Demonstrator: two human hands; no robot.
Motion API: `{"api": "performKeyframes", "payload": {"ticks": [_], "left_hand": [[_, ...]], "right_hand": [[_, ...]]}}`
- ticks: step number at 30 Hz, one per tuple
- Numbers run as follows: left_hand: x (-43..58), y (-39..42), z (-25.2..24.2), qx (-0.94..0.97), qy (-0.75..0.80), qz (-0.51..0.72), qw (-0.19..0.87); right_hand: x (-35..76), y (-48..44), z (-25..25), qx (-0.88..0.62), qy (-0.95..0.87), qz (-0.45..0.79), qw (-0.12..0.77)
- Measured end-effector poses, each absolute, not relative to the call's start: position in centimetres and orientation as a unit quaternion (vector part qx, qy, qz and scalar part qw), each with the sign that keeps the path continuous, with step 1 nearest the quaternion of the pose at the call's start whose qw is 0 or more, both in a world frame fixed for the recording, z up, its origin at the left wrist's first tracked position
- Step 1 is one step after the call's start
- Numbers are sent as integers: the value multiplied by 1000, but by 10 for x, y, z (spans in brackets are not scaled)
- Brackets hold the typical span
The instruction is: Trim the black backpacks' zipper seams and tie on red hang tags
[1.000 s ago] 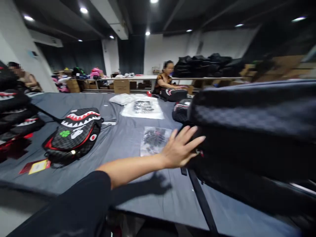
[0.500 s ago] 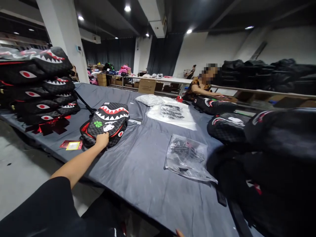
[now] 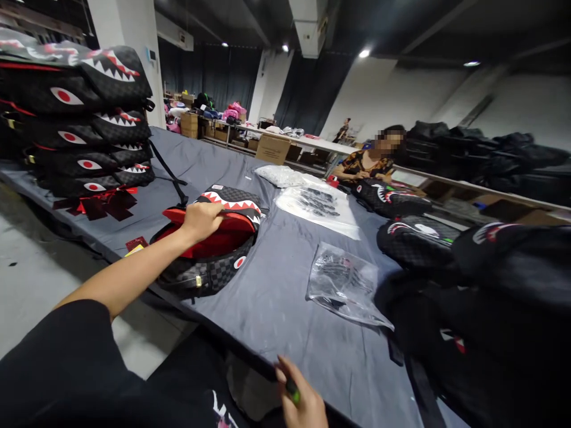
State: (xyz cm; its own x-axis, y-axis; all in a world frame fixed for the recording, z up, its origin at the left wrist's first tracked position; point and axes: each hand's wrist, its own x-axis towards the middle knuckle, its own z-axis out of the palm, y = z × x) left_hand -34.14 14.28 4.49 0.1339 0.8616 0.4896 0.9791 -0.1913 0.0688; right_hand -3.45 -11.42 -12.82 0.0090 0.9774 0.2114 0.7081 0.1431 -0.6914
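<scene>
A black checkered backpack (image 3: 223, 261) with a shark-mouth print lies on the table before me, its red lining showing. My left hand (image 3: 201, 223) is closed on the backpack's front flap and holds it raised. Low in the view, by the table's near edge, my right hand (image 3: 306, 398) is curled around a small black-and-green tool (image 3: 292, 391) whose kind I cannot make out. Partly behind my left forearm lies a red and yellow tag (image 3: 136, 246).
Stacked shark-print backpacks (image 3: 80, 119) stand at the left, more backpacks (image 3: 504, 297) at the right. A clear plastic bag (image 3: 343, 279) with dark straps and a white sheet (image 3: 352, 223) with black pieces lie mid-table. A co-worker (image 3: 368, 163) sits across the table.
My left hand has lifted the backpack's front flap, exposing the red inside. My right hand has come up into view with the small tool. The view has shifted slightly.
</scene>
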Motion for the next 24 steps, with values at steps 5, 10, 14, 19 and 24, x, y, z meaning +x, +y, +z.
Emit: {"api": "performKeyframes", "payload": {"ticks": [5, 10, 14, 19, 24], "left_hand": [[-297, 110, 56, -813, -527, -218, 115], [-288, 71, 70, -845, -505, -177, 11], [-310, 58, 57, -898, -340, 31, -278], [-313, 87, 19, -865, -396, -74, -298], [-345, 123, -26, -706, -681, -133, -142]], "right_hand": [[-126, -10, -47, -536, -804, 99, 239], [-148, 24, -22, -565, -818, 104, -30], [-107, -27, -48, -561, -810, 153, 79], [-81, -79, -74, -549, -767, 188, 273], [-56, -92, -88, -595, -660, 201, 412]]}}
